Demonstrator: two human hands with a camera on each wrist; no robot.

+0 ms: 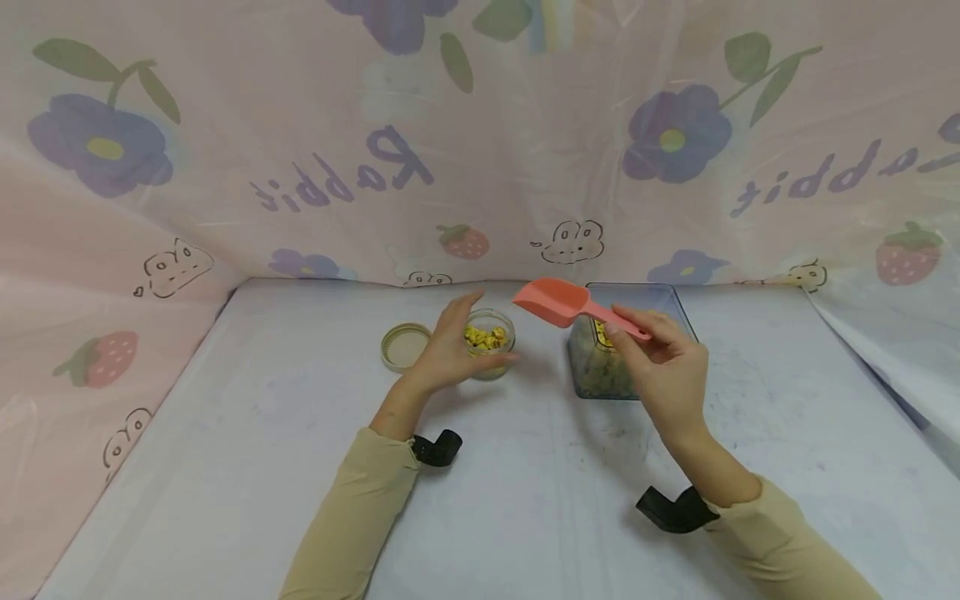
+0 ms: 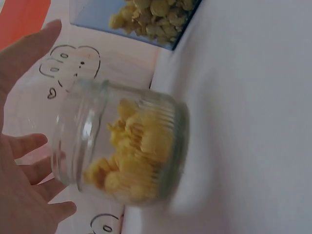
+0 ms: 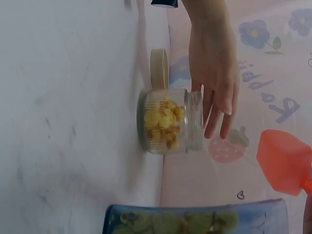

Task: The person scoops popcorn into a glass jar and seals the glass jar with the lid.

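Scoop [image 1: 564, 303], curved, smooth, seemingly plastic

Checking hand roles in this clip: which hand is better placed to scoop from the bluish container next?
Probably the right hand: it holds the scoop near the bluish container. The left hand grips nothing and is by the glass jar, farther from the container.

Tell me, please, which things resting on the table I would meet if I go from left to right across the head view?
Round lid → glass jar with yellow pieces inside → bluish see-through container.
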